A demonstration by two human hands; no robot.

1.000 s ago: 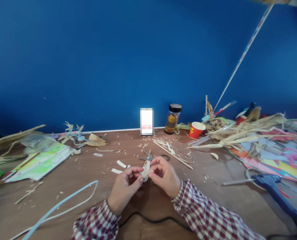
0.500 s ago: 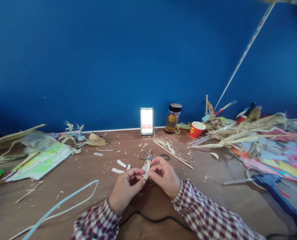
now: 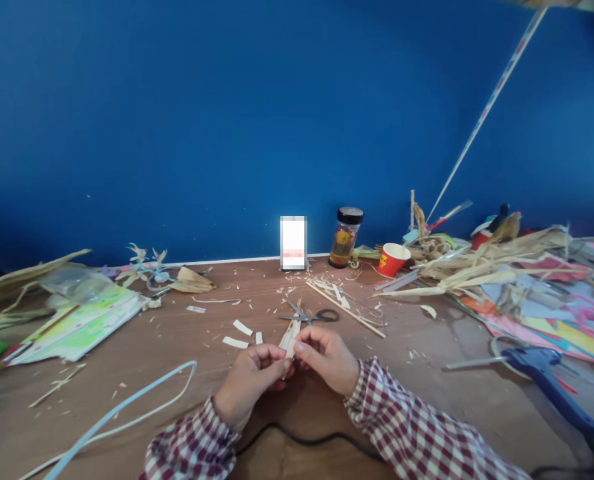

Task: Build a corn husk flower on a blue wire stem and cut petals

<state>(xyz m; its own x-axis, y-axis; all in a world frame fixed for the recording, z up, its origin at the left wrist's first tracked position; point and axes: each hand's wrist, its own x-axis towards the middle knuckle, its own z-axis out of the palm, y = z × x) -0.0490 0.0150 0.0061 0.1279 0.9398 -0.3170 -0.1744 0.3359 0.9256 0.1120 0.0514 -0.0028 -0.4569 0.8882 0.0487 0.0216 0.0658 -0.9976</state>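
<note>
A pale strip of dried corn husk point(image 3: 291, 337) is pinched between my two hands, low in the middle over the brown table. My left hand point(image 3: 251, 381) grips its near end between thumb and fingers. Close beside it, my right hand point(image 3: 327, 357) has thumb and fingertips closed on the husk's right edge. Just beyond the fingers lie dark-handled scissors point(image 3: 311, 316) with spread blades; the husk's far end overlaps them in view. Small white strips point(image 3: 235, 342) rest to the left of the scissors.
A thin stick point(image 3: 347, 308) and scraps lie past the scissors. A lidded jar point(image 3: 347, 237), a red paper cup point(image 3: 393, 260) and a bright screen point(image 3: 293, 243) stand by the blue wall. Right are a husk pile point(image 3: 497, 257) and a blue glue gun point(image 3: 547, 380); a black cable point(image 3: 307, 440) runs nearby.
My right hand has moved down and slightly towards me, uncovering the scissors' handles. My left hand has shifted slightly left and down. Both still hold the husk.
</note>
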